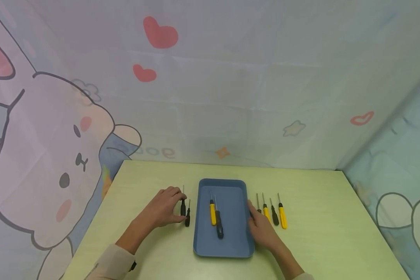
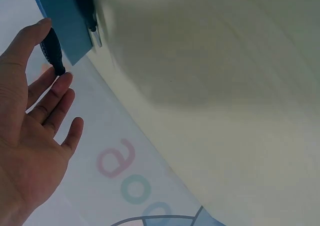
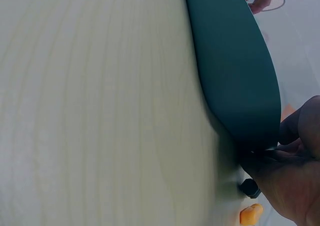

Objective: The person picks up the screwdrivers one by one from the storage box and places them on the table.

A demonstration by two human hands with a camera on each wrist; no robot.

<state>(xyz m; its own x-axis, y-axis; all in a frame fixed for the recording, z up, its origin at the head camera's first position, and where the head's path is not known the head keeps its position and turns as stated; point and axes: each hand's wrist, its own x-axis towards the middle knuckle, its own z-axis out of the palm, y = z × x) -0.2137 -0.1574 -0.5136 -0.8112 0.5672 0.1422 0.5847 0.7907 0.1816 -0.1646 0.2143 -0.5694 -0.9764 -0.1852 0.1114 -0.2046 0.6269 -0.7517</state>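
My left hand (image 1: 165,208) pinches a black screwdriver (image 2: 51,50) by its handle between thumb and fingertips, left of the blue tray (image 1: 232,247). A smaller black screwdriver (image 1: 188,217) lies close beside it, near the tray's left side. Inside the tray are a yellow screwdriver (image 1: 212,214) and a longer black screwdriver (image 1: 219,225), lying side by side with shafts pointing away from me. On the opposite side, my right hand (image 1: 262,230) grips the tray's right rim. The right wrist view shows its thumb and fingers at the tray wall (image 3: 235,75).
Right of the tray, several screwdrivers lie in a row on the pale wooden table (image 1: 318,233): a black one partly hidden by my right hand, a yellow one (image 1: 266,212), a black one (image 1: 274,216) and another yellow one (image 1: 282,217). A printed cloth (image 1: 231,97) hangs behind the table.
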